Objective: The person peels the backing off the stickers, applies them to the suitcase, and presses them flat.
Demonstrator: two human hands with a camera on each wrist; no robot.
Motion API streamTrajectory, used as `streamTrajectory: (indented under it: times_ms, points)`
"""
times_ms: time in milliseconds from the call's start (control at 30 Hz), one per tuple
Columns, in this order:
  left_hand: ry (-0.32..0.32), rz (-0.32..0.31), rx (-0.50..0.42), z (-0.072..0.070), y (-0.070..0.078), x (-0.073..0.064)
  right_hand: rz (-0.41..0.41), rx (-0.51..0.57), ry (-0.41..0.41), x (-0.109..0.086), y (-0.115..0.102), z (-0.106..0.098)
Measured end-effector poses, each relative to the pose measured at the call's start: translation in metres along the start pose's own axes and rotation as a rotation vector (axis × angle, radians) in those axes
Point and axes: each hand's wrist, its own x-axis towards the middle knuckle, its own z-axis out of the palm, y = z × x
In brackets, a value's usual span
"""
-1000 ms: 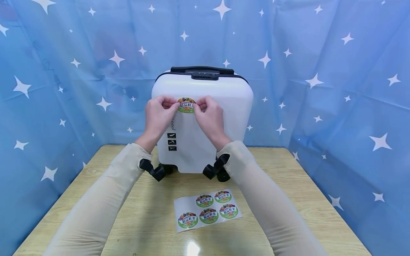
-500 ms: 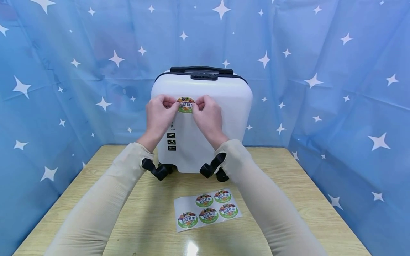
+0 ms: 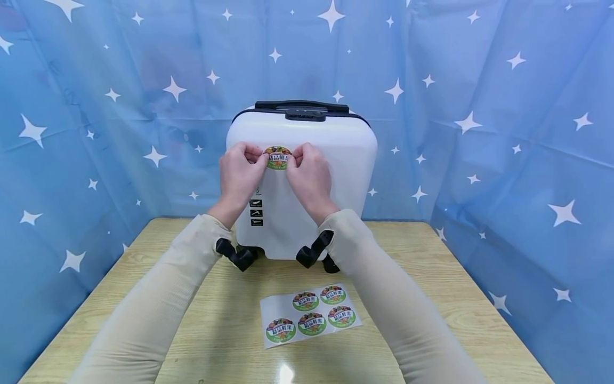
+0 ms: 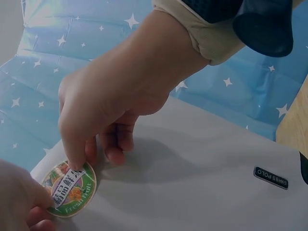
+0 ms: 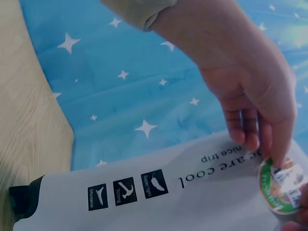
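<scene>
A white hard-shell suitcase stands upright on the table, its front facing me. Over its upper front, a round fruit sticker with a green lower rim is stretched between both hands. My left hand pinches the sticker's left edge between thumb and finger, while my right hand pinches the opposite edge. In the left wrist view the sticker lies close over the shell, fingertips right at its rim. The right wrist view shows the sticker beside the printed lettering, with glare across part of it.
A white sheet bearing several matching round stickers lies on the wooden table in front of the suitcase. Black wheels support the suitcase, and a black handle tops it. A blue star-patterned curtain encloses the back and sides.
Both wrists have drawn slightly closer together, the right hand shifting a little leftward. The sticker stays at nearly the same spot over the suitcase, still pinched by both hands.
</scene>
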Motion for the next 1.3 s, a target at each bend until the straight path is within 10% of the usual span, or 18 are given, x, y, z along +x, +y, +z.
streamTrajectory:
  times_ms: [1300]
  points:
    - [-0.016, -0.092, 0.024, -0.007, -0.019, -0.008, 0.096, -0.033, -0.055, -0.012, 0.018, -0.002]
